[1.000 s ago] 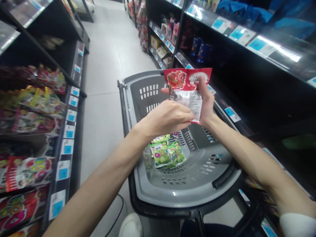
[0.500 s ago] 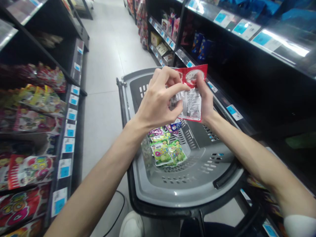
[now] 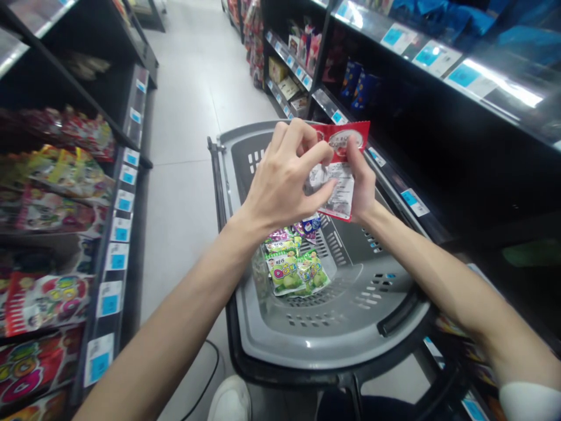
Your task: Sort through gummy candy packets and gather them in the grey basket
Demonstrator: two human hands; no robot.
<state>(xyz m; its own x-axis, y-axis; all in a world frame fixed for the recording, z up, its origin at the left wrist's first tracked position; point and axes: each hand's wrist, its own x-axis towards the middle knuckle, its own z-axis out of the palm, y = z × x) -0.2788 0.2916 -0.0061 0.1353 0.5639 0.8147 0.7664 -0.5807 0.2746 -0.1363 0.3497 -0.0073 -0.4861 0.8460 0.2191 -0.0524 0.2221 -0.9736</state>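
A red-edged snack packet (image 3: 340, 187) with a clear panel and printed white label is held up over the grey basket (image 3: 302, 355). My right hand (image 3: 363, 181) grips its right edge, thumb on the near face and the other fingers behind. Across the packet's left part lies my left hand (image 3: 287, 175), its fingers curled at the packet. The left thumb and index finger are apart on the near side; where the other fingertips rest is hidden. Below, inside the basket, lie green candy bags (image 3: 287, 272) and a purple-blue bag (image 3: 309, 225).
Shelves with bagged sweets (image 3: 52, 298) and price tags line the left side. A dark shelf unit (image 3: 438, 146) runs close along the right. Between them the pale floor aisle (image 3: 188, 88) leads ahead. A white shoe (image 3: 230, 400) shows below the basket.
The packet has tilted slightly, its lower edge shifting left and down. My left thumb has moved a little right across its face. The basket and its bags stay nearly the same.
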